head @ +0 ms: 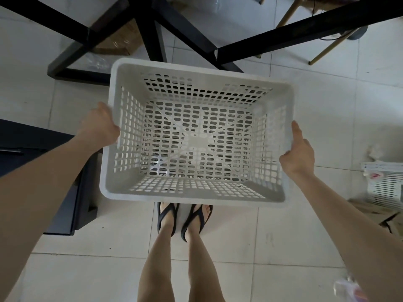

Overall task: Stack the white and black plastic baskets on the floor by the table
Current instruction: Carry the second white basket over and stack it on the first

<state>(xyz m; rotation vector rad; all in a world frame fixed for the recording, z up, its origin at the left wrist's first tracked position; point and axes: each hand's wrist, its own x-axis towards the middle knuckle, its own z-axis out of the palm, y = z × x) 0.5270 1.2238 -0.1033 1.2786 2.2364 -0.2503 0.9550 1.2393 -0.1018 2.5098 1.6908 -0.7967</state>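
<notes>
Above tiled floor [294, 236], white basket [122, 68], black table legs [150, 29] beyond

I had only the one head view, worn high and aimed almost straight down; it sat close over the white basket [196, 136], wide enough to catch my feet [184, 216]. The black table legs [152, 29] crossed the top edge; no second view shared anything.

Both arms outstretched; left grip [99, 125] and right grip [298, 152] closed.

White basket [196, 131]: matt perforated plastic. Floor [305, 110]: smooth glossy tile.
</notes>
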